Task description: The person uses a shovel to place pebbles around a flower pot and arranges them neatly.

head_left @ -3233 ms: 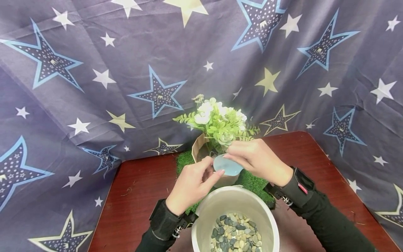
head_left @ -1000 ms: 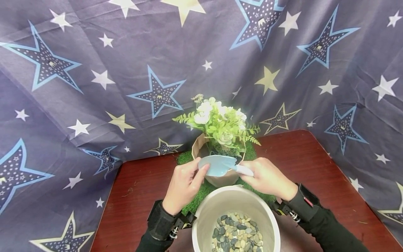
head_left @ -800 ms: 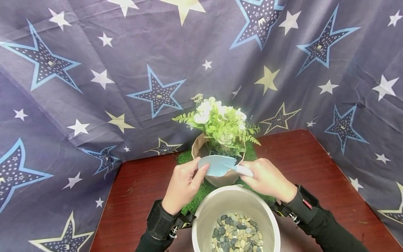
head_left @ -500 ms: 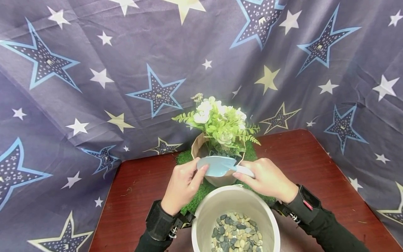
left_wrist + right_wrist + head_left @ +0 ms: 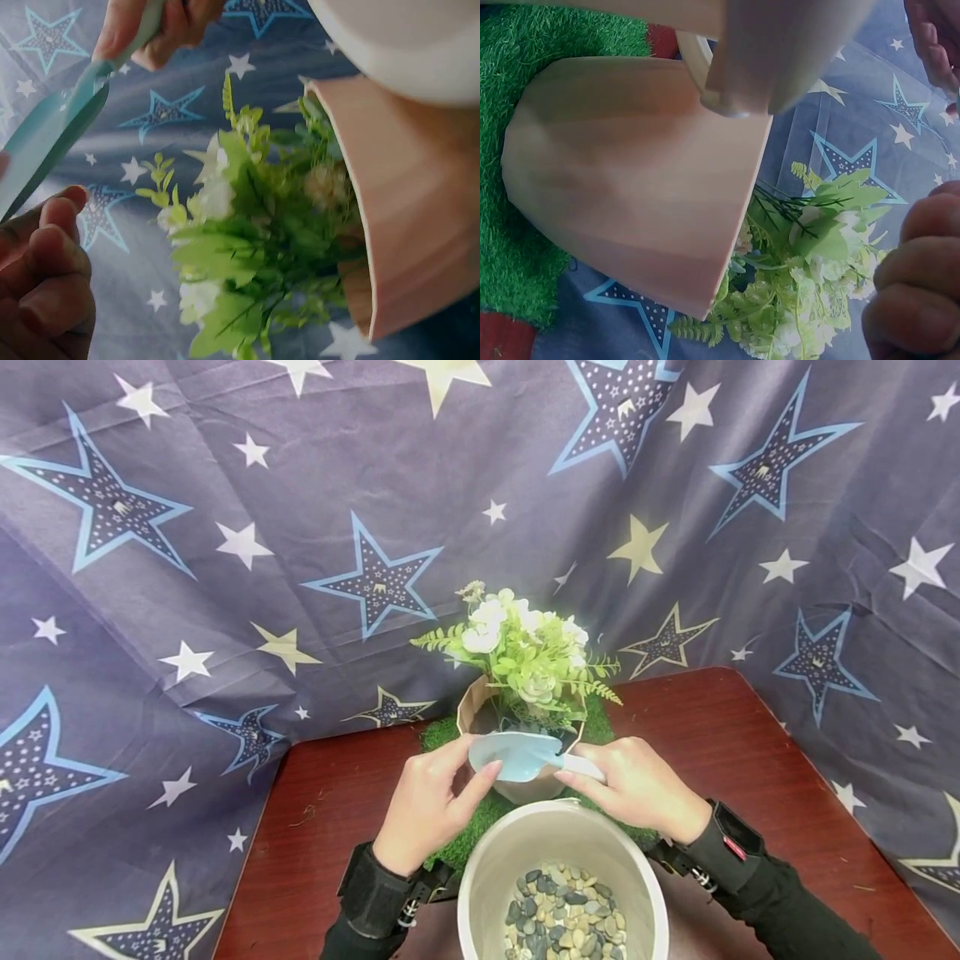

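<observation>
We see the right hand (image 5: 637, 785) gripping the white handle of a blue trowel (image 5: 517, 753), fingers curled round it. The left hand (image 5: 427, 802) pinches the blade tip, thumb above and fingers under. The trowel is level, over the near rim of the pot (image 5: 480, 718), which holds flowers (image 5: 525, 652) and sits on a grass mat (image 5: 442, 735) mid tabletop (image 5: 330, 810), near the far edge. A bucket (image 5: 495, 860) of pebbles (image 5: 562, 910) sits at the near edge, just below the hands.
</observation>
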Action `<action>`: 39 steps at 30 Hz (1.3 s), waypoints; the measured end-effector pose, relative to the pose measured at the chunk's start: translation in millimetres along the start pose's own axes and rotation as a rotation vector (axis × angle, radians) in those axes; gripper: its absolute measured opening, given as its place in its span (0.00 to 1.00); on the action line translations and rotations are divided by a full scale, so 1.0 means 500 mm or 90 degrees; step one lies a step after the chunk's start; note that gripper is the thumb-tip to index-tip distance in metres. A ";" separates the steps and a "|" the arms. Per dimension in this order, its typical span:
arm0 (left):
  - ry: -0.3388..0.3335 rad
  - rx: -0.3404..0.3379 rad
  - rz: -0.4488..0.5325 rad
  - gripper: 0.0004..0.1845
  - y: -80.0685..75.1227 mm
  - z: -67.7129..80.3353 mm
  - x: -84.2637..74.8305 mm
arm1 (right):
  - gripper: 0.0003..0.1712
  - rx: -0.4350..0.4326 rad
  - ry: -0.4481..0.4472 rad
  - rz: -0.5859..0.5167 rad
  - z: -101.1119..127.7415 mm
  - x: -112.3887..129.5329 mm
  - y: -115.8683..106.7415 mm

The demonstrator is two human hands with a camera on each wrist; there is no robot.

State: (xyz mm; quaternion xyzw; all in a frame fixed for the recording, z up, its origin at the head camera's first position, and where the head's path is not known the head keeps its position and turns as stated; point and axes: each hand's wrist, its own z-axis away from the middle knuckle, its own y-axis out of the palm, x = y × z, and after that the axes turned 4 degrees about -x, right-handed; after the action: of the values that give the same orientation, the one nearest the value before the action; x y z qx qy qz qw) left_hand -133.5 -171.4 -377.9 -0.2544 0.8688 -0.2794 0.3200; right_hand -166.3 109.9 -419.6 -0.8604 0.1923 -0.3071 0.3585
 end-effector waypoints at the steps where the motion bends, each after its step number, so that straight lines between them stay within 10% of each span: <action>1: -0.003 0.001 -0.001 0.12 -0.003 0.004 0.001 | 0.15 -0.001 0.000 0.003 0.001 -0.001 -0.002; 12: -0.164 0.091 -0.095 0.18 -0.006 0.126 0.048 | 0.21 -0.026 0.000 0.050 0.017 -0.007 -0.027; 20: -0.226 0.183 -0.011 0.18 0.057 0.230 0.038 | 0.19 -0.001 0.006 0.082 0.020 0.002 -0.038; 39: -0.299 0.126 0.294 0.26 0.092 0.262 0.039 | 0.23 -0.027 -0.141 0.130 0.004 0.027 -0.103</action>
State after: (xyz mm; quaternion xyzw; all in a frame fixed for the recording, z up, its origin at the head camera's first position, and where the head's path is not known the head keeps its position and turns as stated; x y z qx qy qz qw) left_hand -67.4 -193.1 -499.3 -0.0761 0.7747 -0.2163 0.5892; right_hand -149.4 138.1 -377.8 -0.8723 0.2445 -0.1679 0.3888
